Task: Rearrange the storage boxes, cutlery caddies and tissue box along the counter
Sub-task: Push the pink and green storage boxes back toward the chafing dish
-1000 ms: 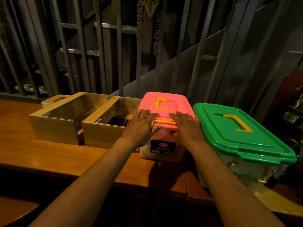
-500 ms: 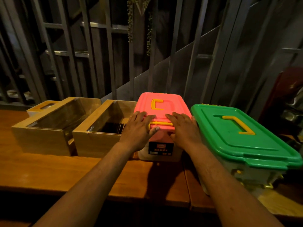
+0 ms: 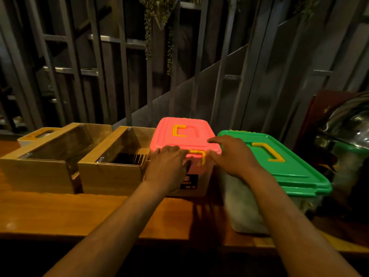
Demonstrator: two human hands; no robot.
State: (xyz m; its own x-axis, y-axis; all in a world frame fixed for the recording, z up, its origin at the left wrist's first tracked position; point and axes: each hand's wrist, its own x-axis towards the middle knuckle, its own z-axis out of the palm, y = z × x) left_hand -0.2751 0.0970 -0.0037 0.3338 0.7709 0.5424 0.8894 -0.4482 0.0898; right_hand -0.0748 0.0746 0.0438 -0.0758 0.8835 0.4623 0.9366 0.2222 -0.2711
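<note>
We've got both hands on the pink-lidded box (image 3: 185,136): left hand (image 3: 166,166) on its near left corner, right hand (image 3: 231,156) on the right rim, fingers spread flat, clamped on nothing. Push low and even so it slides square (yellow latch between the hands). It sits on the desk (image 3: 60,212) between a wooden caddy (image 3: 111,174) and the green-lidded box (image 3: 279,166).

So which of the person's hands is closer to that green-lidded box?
The right hand. It rests on the pink lid's right corner, beside the green-lidded box. The left hand sits at the pink box's far-side corner.
</note>
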